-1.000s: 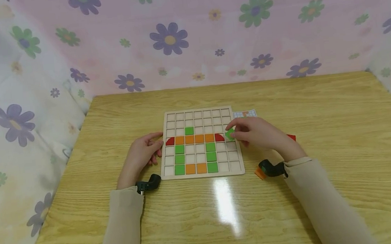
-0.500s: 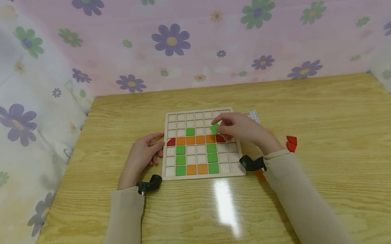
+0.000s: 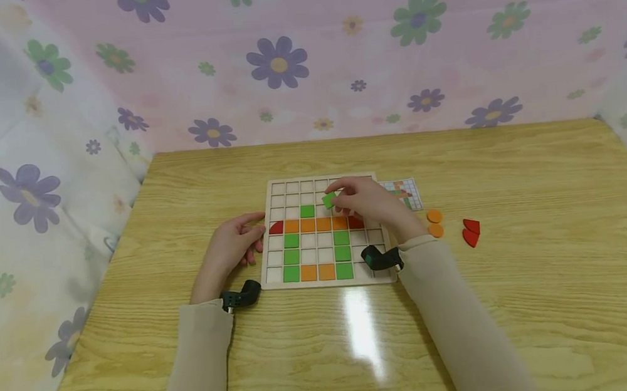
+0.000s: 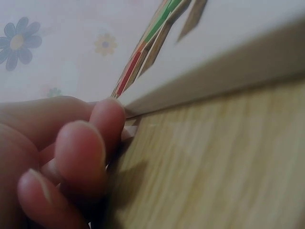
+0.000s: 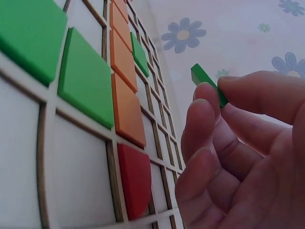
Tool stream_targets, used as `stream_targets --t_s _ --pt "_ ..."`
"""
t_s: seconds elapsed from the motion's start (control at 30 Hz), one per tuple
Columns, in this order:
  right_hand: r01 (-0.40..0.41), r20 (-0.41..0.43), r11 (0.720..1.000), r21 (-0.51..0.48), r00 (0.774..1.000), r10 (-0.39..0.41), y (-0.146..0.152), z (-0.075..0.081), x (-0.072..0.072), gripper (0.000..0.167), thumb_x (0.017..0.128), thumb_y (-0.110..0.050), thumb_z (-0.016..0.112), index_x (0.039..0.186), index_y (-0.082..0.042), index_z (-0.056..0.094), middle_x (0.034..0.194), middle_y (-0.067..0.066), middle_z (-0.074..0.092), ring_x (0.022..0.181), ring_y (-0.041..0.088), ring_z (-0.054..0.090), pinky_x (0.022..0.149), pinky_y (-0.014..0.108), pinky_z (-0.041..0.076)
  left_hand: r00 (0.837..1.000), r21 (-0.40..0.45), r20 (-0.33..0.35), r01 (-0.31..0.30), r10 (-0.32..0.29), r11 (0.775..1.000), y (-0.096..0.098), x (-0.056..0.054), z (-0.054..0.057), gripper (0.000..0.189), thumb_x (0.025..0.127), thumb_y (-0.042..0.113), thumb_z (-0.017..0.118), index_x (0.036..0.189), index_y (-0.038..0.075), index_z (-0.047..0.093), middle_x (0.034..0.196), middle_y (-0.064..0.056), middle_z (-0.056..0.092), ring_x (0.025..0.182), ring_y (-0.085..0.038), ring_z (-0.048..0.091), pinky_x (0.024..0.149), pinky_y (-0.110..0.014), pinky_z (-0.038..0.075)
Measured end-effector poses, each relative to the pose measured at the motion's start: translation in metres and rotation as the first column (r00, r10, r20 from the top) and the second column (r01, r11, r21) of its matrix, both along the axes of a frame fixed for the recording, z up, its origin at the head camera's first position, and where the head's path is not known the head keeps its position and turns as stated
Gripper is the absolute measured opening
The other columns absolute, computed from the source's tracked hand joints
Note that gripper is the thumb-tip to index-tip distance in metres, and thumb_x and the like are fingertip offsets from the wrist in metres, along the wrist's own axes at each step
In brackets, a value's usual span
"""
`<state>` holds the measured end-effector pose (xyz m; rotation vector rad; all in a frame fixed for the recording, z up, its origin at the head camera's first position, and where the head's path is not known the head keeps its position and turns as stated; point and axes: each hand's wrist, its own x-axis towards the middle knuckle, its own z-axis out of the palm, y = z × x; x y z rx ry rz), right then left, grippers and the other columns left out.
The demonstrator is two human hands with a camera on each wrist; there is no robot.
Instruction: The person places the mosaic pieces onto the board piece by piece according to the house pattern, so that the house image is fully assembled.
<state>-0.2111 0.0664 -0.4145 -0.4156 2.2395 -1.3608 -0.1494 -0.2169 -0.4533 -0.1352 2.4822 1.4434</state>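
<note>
A wooden grid board (image 3: 308,256) lies on the table, holding green, orange and red tiles. Its middle row has orange squares (image 3: 307,225) with a red rounded piece (image 3: 275,227) at each end; one green square (image 3: 307,211) sits just above. My right hand (image 3: 367,201) pinches another green square tile (image 3: 329,200) between thumb and fingers, over the board's upper part. In the right wrist view that tile (image 5: 202,74) is tilted and raised off the grid. My left hand (image 3: 231,244) rests at the board's left edge, fingertips against it, fingers loosely bent.
A printed pattern card (image 3: 406,194) lies by the board's right side, partly behind my right hand. Further right are two orange discs (image 3: 434,216) and two red rounded pieces (image 3: 471,232). A flowered cloth (image 3: 314,82) hangs behind the table.
My right hand has carried the green tile leftward from the board's right edge to over its upper middle, uncovering the card and orange discs. My left hand stays at the edge.
</note>
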Motion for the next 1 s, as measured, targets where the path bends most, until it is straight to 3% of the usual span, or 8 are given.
stream_targets --t_s 0.23,0.7,1.0 --pt "0.018 -0.003 1.0 0.024 1.0 -0.017 -0.007 -0.005 -0.002 0.031 0.09 -0.024 0.055 0.119 -0.014 0.055 0.088 0.01 0.061 0.08 0.024 0.055 0.071 0.034 0.045 1.0 0.002 0.01 -0.009 0.009 1.0 0.002 0.001 -0.002 0.038 0.088 0.034 0.055 0.125 0.028 0.05 0.069 -0.01 0.06 0.046 -0.023 0.054 0.04 -0.032 0.044" --pt "0.023 -0.16 0.968 0.248 0.987 0.018 -0.017 -0.011 -0.001 0.033 0.085 -0.023 0.058 0.118 -0.02 0.055 0.094 0.0 0.056 0.079 0.02 0.049 0.068 0.032 0.041 1.0 0.01 0.005 0.004 -0.004 1.0 0.0 0.001 0.001 0.038 0.088 0.034 0.055 0.126 0.026 0.05 0.069 -0.011 0.06 0.045 -0.023 0.053 0.039 -0.031 0.043" --pt "0.025 -0.214 0.949 0.314 0.976 0.046 -0.021 -0.011 0.003 0.031 0.085 -0.021 0.059 0.115 -0.018 0.057 0.089 0.0 0.054 0.076 0.018 0.047 0.068 0.031 0.039 1.0 0.015 -0.001 0.012 -0.012 1.0 0.001 0.0 0.001 0.039 0.089 0.033 0.055 0.126 0.025 0.05 0.068 -0.011 0.06 0.045 -0.022 0.053 0.039 -0.031 0.043"
